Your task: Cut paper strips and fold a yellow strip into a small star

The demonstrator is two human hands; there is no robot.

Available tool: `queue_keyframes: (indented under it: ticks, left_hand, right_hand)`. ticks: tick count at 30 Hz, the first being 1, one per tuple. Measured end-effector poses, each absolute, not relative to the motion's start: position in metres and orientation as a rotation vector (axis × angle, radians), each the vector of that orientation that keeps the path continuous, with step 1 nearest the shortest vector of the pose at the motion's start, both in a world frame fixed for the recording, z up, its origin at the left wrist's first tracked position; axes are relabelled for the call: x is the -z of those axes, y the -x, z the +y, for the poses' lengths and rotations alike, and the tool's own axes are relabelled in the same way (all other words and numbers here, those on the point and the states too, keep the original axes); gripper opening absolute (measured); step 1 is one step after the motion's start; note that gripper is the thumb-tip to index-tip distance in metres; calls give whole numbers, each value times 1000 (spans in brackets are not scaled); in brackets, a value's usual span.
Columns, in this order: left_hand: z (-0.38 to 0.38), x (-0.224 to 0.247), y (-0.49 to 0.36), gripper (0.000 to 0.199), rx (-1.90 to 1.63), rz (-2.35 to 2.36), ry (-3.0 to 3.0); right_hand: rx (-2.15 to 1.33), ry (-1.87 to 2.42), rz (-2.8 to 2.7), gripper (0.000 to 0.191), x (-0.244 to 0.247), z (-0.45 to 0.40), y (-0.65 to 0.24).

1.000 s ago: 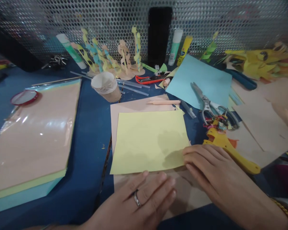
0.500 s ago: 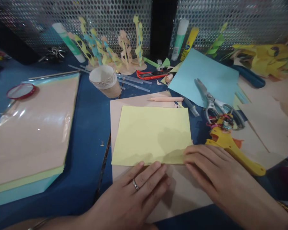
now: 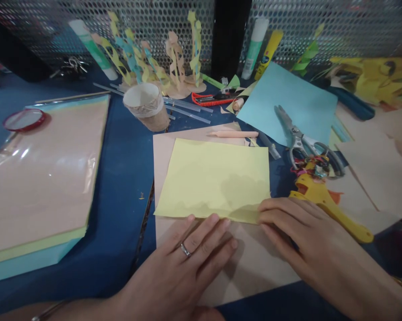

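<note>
A pale yellow sheet of paper (image 3: 214,178) lies over a larger light pink sheet (image 3: 248,272) on the blue table. My left hand (image 3: 184,263), wearing a ring, rests flat on the pink sheet with fingers stretched, their tips at the yellow paper's near edge. At that paper's near right corner, my right hand (image 3: 297,232) has its fingers closed on the edge; the thumb is partly hidden. A peach pencil-like stick (image 3: 234,133) lies just beyond the yellow paper.
Scissors (image 3: 297,133) lie on a blue sheet (image 3: 291,98), beside a yellow-handled tool (image 3: 331,209). A paper cup (image 3: 147,107), clear sticks, a red cutter (image 3: 211,99) and glue sticks (image 3: 255,49) stand or lie farther back. Wrapped paper (image 3: 47,169) with a red-rimmed lid (image 3: 24,120) is at left.
The yellow paper has turned slightly clockwise, its left end shifting away from me. Both hands keep nearly the same places. The whole view has shifted a little.
</note>
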State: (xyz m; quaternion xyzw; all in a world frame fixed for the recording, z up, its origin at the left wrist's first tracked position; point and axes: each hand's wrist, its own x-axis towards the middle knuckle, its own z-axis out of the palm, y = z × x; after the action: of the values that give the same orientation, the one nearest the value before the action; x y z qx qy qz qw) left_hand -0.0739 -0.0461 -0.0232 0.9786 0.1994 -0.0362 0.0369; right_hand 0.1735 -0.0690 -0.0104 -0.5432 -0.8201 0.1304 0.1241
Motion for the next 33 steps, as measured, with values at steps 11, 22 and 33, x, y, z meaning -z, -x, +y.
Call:
queue_keyframes:
  ticks: [11, 22, 33]
  left_hand:
    - [-36, 18, 74, 68, 109, 601, -2899]
    - [-22, 19, 79, 85, 110, 455, -2818]
    - [-25, 22, 82, 86, 89, 470, -2890]
  right_hand:
    - [-424, 1589, -2405, 16, 13, -68, -177]
    - [-91, 1286, -2490, 33, 6, -85, -168]
    - [29, 1294, -2732, 56, 29, -92, -157]
